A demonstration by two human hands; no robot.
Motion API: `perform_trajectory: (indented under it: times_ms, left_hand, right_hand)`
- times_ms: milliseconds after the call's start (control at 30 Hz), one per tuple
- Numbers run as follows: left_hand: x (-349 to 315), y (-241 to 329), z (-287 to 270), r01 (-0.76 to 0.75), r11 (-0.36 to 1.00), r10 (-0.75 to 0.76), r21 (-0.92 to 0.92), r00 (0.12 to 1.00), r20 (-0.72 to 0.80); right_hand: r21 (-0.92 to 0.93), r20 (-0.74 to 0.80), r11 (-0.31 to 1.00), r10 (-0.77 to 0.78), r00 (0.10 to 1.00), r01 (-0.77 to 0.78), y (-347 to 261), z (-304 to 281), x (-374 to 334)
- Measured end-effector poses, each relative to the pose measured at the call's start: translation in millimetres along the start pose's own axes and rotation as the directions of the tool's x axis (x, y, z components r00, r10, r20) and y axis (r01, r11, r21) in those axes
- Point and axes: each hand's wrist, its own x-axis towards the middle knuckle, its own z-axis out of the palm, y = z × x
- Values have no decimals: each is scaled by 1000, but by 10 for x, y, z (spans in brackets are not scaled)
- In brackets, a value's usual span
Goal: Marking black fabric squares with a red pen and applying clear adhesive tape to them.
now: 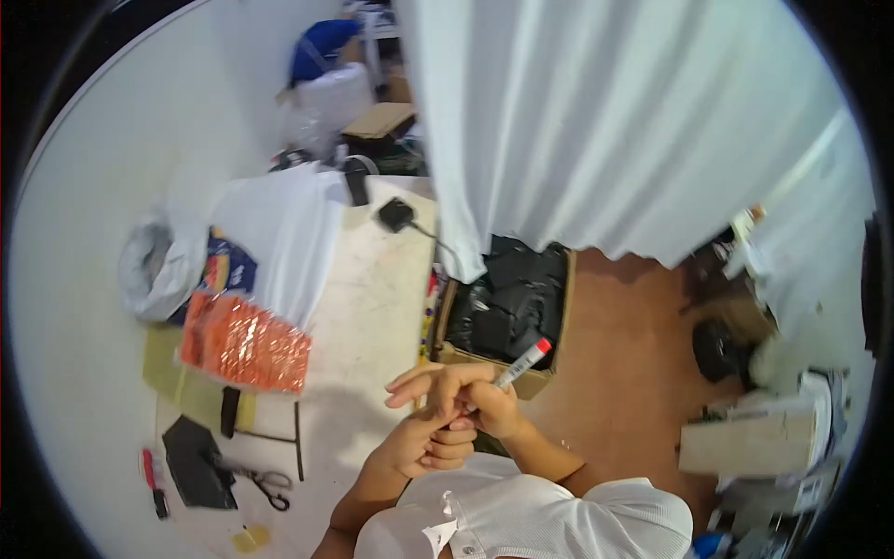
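In front of my chest, both hands meet. My right hand [475,387] grips a marker pen [514,370] with a light grey barrel and a red end that points up and to the right, away from the palm. Its lower end is hidden among my fingers. My left hand [416,447] is closed just below, its fingers curled and touching the right hand. What those curled fingers hold, if anything, cannot be made out. The pale table [372,307] lies to the left of my hands.
On the table lie a clear-wrapped orange pack [247,340], scissors [265,482], a black sheet [197,466], a red-and-black tool [154,483] and a white bag [163,261]. An open carton [535,384] of black packages stands beyond my hands. A white curtain [633,121] hangs behind; boxes [750,438] are stacked right.
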Motion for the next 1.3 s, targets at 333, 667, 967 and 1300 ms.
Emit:
perform_trajectory:
  times_ms: [333,667,967,1300]
  left_hand:
    - [-1084,-511,-281,-307,491,805,815,518,-290]
    - [-1778,-1582,-605,-135,385,864,913,-296,-408]
    - [-2309,-2458,-417,504,419,598,755,-779,188]
    - [-2373,-3529,81,229,534,329,814,-943,50]
  right_hand:
    - [-392,1,838,412,911,-379,574,363,109]
    - [-639,382,644,740,554,-420,1217,950,273]
    - [-755,428,644,625,653,-122,2974,934,-55]
    - [-882,467,312,477,744,354,3791,1315,512]
